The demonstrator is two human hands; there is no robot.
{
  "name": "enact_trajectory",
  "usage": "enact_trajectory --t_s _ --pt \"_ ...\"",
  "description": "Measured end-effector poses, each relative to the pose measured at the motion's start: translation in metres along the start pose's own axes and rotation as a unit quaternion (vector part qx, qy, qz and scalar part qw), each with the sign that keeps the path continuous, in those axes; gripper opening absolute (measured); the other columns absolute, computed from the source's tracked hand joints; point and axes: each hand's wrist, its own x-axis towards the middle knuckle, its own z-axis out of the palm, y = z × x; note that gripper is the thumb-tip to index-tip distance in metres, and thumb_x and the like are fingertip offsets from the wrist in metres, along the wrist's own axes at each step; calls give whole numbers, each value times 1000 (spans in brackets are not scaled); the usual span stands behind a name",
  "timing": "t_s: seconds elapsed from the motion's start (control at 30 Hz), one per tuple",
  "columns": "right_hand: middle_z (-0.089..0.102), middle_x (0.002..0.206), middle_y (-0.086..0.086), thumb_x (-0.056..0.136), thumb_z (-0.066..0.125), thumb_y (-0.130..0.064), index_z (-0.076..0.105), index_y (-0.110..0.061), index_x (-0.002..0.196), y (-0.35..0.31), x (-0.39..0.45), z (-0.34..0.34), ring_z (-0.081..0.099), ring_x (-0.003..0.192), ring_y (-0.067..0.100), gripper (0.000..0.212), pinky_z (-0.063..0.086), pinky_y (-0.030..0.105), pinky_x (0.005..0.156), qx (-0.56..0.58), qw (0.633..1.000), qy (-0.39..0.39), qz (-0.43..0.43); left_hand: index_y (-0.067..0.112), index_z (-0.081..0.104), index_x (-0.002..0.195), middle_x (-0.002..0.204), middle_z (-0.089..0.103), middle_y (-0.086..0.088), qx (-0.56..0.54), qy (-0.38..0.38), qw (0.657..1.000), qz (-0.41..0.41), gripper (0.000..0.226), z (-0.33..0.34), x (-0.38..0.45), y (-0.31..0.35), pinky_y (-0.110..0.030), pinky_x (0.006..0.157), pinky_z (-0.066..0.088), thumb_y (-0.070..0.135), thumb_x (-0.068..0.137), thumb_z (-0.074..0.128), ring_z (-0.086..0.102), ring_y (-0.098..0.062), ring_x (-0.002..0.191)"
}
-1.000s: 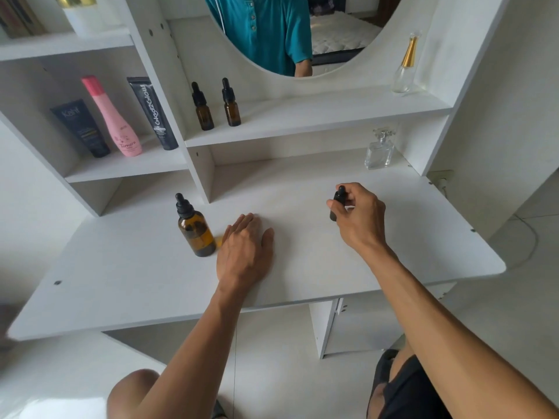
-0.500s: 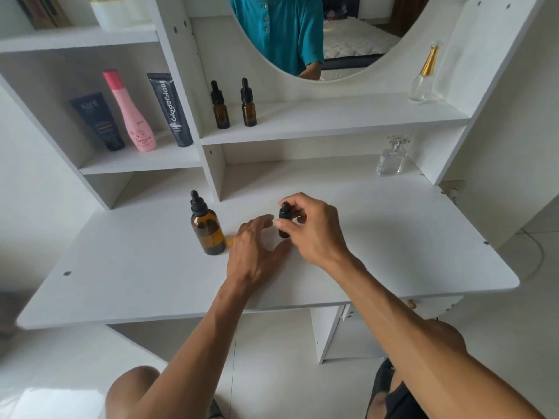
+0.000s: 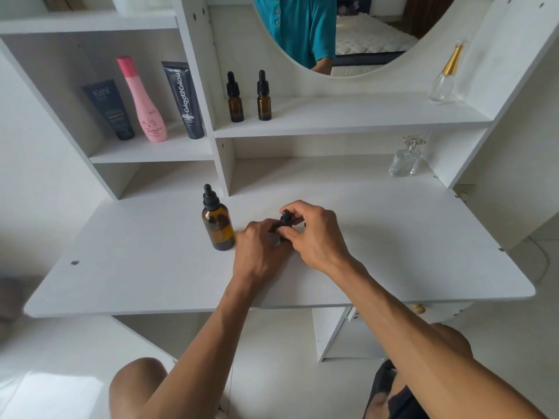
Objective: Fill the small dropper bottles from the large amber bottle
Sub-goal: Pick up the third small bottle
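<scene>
The large amber bottle [image 3: 218,227] with a black dropper cap stands upright on the white desk [image 3: 393,252], left of my hands. A small dropper bottle [image 3: 285,220] stands between my hands; only its black cap shows. My right hand [image 3: 314,237] pinches that cap from the right. My left hand [image 3: 260,252] curls round the bottle's body from the left, hiding it. Two more small amber dropper bottles [image 3: 235,98] [image 3: 263,96] stand on the middle shelf.
A dark tube [image 3: 109,110], a pink bottle [image 3: 142,101] and a black tube [image 3: 183,99] stand on the left shelf. A clear perfume bottle [image 3: 406,158] sits at the desk's back right, a gold-capped one [image 3: 444,75] on the shelf above. An oval mirror [image 3: 332,31] hangs behind.
My right hand carried the small bottle leftward from the desk's right side to the middle. My left hand lifted off the desk and closed round the bottle's body.
</scene>
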Motion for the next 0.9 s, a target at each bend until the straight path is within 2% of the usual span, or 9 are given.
enact_trajectory --t_s 0.1,0.17,0.2,0.37,0.5,0.6,0.7,0.83,0.9 --pt "74 95 -3 81 81 -20 73 -14 106 -2 2 -2 66 90 13 27 46 15 78 -9 1000 0 -5 19 70 84 77 65 0 1 1 1000 0 6 2 2 -4 -20 55 41 24 80 67 55 -17 67" --pt "73 94 -3 80 82 -25 73 -14 103 -3 5 -3 66 88 13 26 49 19 77 -20 1000 7 -10 25 52 66 64 59 4 3 2 1000 3 18 4 3 -5 -18 47 33 28 79 65 48 -13 56" --pt "73 93 -2 80 82 -27 73 -14 101 -4 7 -4 66 87 14 26 51 22 78 -25 1000 9 -11 25 46 63 60 57 4 -1 1 1000 0 24 5 3 -6 -20 46 34 28 79 64 46 -14 54" --pt "73 90 -3 81 80 -30 72 -18 99 -5 12 -6 67 86 17 22 56 35 81 -55 998 -10 -2 20 48 59 55 56 2 -25 4 999 -20 28 8 5 -6 -23 45 35 32 78 65 45 -15 51" --pt "73 89 -2 83 79 -24 72 -17 98 -7 15 -8 66 86 19 18 55 35 82 -66 997 -30 -5 25 48 57 54 56 6 -16 0 1000 -21 28 9 8 -4 -23 45 37 33 78 64 49 -12 50" --pt "74 96 0 86 76 -19 72 -18 107 -9 17 -13 67 94 19 22 55 34 87 -75 995 -59 -5 26 52 61 58 61 5 -5 -3 1000 -25 25 10 9 -5 -27 49 42 37 79 66 52 -12 54" --pt "73 102 1 87 75 -15 70 -18 113 -11 18 -17 66 100 19 27 54 33 92 -77 993 -84 -10 26 48 59 59 61 2 -6 -1 1000 -27 29 11 9 -7 -29 49 41 35 79 68 51 -14 54" --pt "71 104 0 84 78 -29 70 -16 113 -13 18 -17 65 97 17 33 54 33 89 -83 994 -72 -24 23 43 58 56 57 2 6 -3 1000 -26 32 11 9 -6 -26 45 33 33 80 65 47 -14 50" --pt "70 101 1 85 77 -28 70 -15 111 -14 18 -16 65 94 19 30 55 37 88 -88 994 -66 -21 24 48 59 55 58 5 5 -4 1000 -24 30 11 9 -6 -21 44 33 37 79 65 49 -12 49"
